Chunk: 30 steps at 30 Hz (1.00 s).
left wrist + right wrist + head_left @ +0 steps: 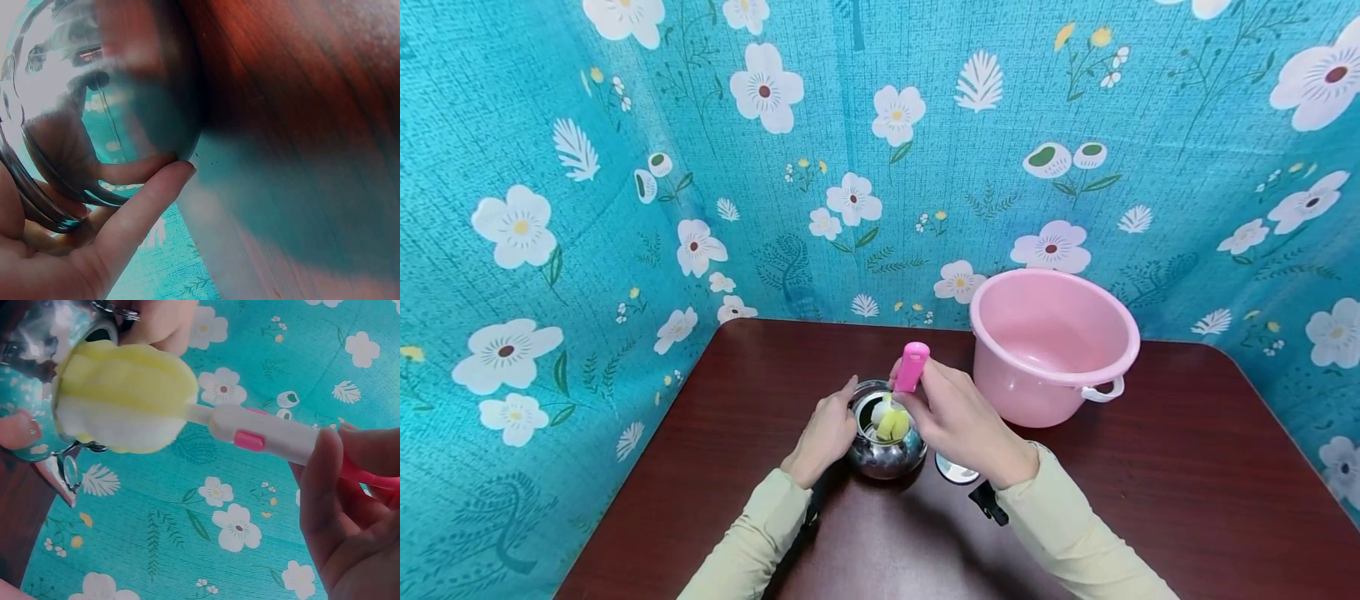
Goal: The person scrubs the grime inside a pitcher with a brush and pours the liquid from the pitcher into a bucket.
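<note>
A round, mirror-shiny metal pot (886,460) stands on the table, its mouth facing up. My left hand (826,435) grips its left side; in the left wrist view the fingers (140,215) lie along the curved wall and rim. My right hand (964,419) holds a sponge bottle brush by its pink and white handle (912,367). The brush's yellow and white sponge head (128,397) sits at the pot's mouth, its tip hidden inside. Wire fittings (72,469) show beside the pot's rim in the right wrist view.
Right of the pot, a round shiny disc (957,470), perhaps a lid, lies partly under my right wrist. A pink bucket (1030,400) with a white handle stands behind on the right of the dark red table (1187,500). Blue flowered cloth (820,275) hangs around the back and sides.
</note>
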Available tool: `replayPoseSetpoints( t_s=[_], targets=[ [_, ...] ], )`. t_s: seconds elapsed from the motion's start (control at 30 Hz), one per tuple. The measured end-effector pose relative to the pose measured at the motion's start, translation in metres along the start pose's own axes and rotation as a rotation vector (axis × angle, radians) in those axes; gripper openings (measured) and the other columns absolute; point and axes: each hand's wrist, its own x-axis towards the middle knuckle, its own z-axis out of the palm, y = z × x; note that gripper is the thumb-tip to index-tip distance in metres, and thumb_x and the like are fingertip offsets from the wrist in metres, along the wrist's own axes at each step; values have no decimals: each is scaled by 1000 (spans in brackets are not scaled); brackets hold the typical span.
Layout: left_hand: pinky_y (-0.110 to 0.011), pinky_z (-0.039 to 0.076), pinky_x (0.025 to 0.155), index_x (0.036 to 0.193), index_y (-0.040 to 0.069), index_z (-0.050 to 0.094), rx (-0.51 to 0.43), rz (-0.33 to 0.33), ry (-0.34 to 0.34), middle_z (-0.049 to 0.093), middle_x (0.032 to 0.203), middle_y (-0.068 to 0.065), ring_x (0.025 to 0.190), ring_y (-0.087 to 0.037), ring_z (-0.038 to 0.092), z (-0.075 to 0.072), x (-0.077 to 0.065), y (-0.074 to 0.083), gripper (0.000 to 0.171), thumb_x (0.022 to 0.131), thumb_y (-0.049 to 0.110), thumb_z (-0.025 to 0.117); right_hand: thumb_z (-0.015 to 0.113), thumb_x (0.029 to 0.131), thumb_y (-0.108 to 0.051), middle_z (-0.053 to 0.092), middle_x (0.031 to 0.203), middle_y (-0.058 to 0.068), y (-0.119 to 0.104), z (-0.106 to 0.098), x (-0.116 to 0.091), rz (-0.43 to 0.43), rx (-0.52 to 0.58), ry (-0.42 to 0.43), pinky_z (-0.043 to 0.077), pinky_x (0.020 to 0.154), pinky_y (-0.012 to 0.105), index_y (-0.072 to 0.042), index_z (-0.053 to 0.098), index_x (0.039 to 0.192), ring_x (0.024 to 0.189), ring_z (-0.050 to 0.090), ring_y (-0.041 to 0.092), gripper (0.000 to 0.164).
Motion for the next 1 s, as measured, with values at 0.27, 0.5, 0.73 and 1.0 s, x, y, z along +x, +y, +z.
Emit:
replayPoseSetpoints(
  t_s=[0.27,0.5,0.73,1.0],
  targets=[
    [-44,51,92,146,7,43,-6,-22,-15,56,138,-14,121,-26,57,-1,0,1,57,89,2,42,65,89,-7,60,90,-5,-6,-2,4,-31,-33,-89,50,71,20,-13,53,94,79,53,5,15],
    [-40,53,87,145,7,44,-2,-22,-27,57,137,-15,117,-24,60,0,1,1,57,89,0,41,69,86,-6,53,82,-3,-9,-2,3,-96,-128,-95,47,66,19,-11,53,98,74,49,7,20],
    [-40,54,86,141,1,48,19,21,-13,62,129,-19,113,-25,62,0,2,1,54,87,-2,42,70,85,-5,60,89,0,-5,2,7,-178,-142,-54,51,70,20,-8,56,102,76,54,8,22],
    [-41,54,87,142,4,48,12,8,-6,60,132,-19,115,-25,61,-1,1,1,55,87,-1,43,71,85,-8,65,93,-2,6,9,12,-202,-87,63,47,65,17,-11,57,94,73,56,6,17]
  ],
)
